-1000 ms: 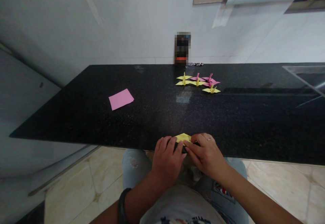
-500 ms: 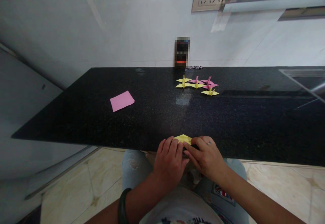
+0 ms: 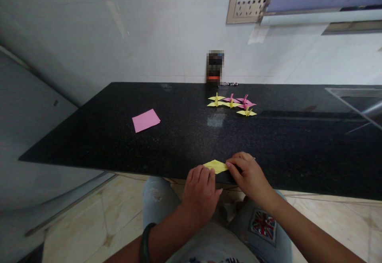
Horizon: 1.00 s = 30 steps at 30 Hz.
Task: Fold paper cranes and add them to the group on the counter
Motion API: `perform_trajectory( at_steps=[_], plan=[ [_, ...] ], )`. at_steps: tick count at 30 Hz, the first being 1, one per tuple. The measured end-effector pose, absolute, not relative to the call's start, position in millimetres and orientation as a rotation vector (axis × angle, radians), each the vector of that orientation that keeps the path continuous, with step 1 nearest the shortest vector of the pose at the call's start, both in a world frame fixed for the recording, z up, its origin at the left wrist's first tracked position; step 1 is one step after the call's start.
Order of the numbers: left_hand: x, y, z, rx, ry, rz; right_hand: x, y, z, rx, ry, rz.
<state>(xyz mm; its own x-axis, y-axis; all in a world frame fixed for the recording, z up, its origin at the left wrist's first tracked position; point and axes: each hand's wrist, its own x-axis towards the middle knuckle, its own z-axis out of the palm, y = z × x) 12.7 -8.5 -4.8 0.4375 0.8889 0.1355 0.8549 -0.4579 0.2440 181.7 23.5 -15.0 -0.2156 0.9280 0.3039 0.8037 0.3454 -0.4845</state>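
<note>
A yellow folded paper (image 3: 215, 166), diamond-shaped with a crease along its length, lies at the front edge of the black counter. My left hand (image 3: 200, 191) presses its left end down, fingers close together and thumb sticking out to the right. Between the thumb and forefinger of my right hand (image 3: 247, 173) is the paper's right tip. Farther back stand several small folded paper cranes, among them a yellow crane (image 3: 246, 112) and a pink crane (image 3: 245, 100). To the left lies a small stack of pink paper sheets (image 3: 146, 120).
The black counter (image 3: 179, 135) runs up to a white tiled wall (image 3: 155, 36). A pixelated dark upright object (image 3: 214, 68) leans there beside a beaded strap (image 3: 230, 84). A metal-framed recess (image 3: 352, 98) is at the right, and a socket panel (image 3: 247, 7) is on the wall.
My right hand has shifted right, away from my left hand, to the paper's right tip. More of the yellow paper now shows. The camera view has tilted slightly.
</note>
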Motion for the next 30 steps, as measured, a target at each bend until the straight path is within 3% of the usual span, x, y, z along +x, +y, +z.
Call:
perform_trajectory(
  at_steps=[15, 22, 30],
  plan=[
    [-4.6, 3.5, -12.3, 2.377, 1.639, 0.859, 165.3, 35.0, -4.9, -1.406, -2.226, 0.483],
    [-5.9, 30.0, 3.6, 2.206, 1.449, 0.614, 167.5, 26.3, -1.2, -1.262, -2.192, 0.593],
    [-7.1, 28.5, 9.3, 2.02, 1.32, 0.722, 172.7, 27.9, 6.0, -1.175, -2.104, 0.661]
  ],
)
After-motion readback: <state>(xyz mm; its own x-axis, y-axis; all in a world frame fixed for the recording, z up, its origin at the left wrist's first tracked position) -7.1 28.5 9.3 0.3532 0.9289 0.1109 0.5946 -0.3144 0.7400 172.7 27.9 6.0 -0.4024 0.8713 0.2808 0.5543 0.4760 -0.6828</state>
